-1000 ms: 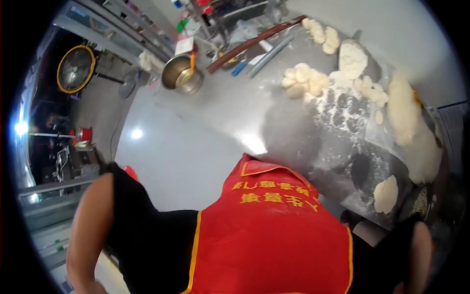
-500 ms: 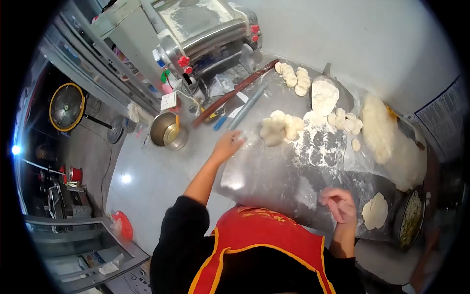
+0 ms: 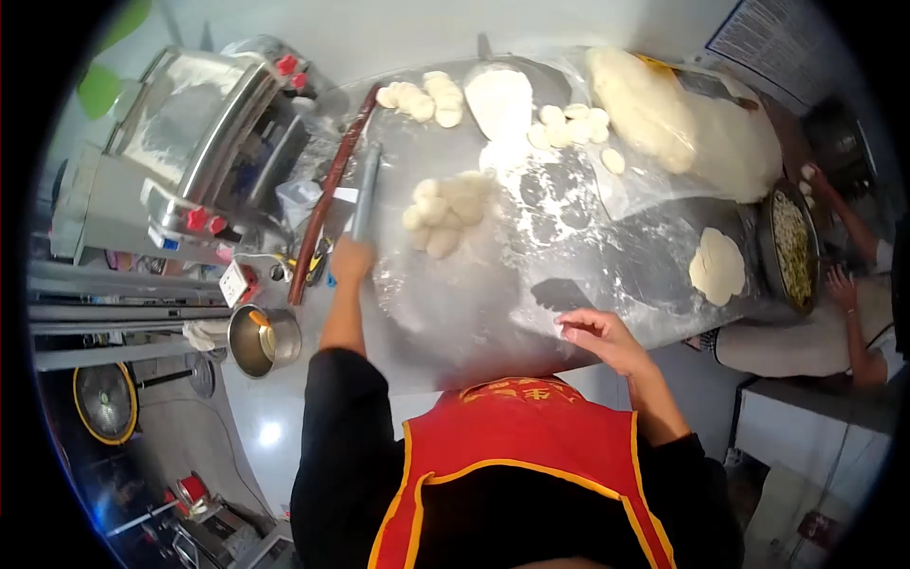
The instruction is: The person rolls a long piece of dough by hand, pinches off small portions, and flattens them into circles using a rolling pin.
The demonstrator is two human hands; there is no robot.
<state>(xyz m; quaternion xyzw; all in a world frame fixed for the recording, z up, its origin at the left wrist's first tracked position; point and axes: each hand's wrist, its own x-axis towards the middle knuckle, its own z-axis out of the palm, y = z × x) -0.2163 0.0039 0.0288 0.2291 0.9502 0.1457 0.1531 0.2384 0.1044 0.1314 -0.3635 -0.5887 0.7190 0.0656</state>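
My left hand (image 3: 353, 261) is closed around the near end of a grey rolling pin (image 3: 368, 194), which lies on the metal worktop (image 3: 455, 313). A longer dark red rolling pin (image 3: 334, 185) lies just left of it. Low over the front of the worktop, my right hand (image 3: 602, 337) has its fingers curled in a pinch. A small whitish bit shows at its fingertips, too small to name. A cluster of dough pieces (image 3: 444, 213) sits between and beyond my hands. To the right lies a flat dough round (image 3: 718, 266).
Flour (image 3: 500, 104), more dough pieces (image 3: 417, 100) and a large covered dough mass (image 3: 654, 109) line the back. A dough roller machine (image 3: 204, 133) and metal pot (image 3: 263, 341) stand left. At right, a co-worker's hands (image 3: 841, 287) are beside a pan of filling (image 3: 791, 247).
My view has turned right. My left hand has gone from beside the grey rolling pin to gripping its near end. My right hand has moved left, away from the flat dough round.
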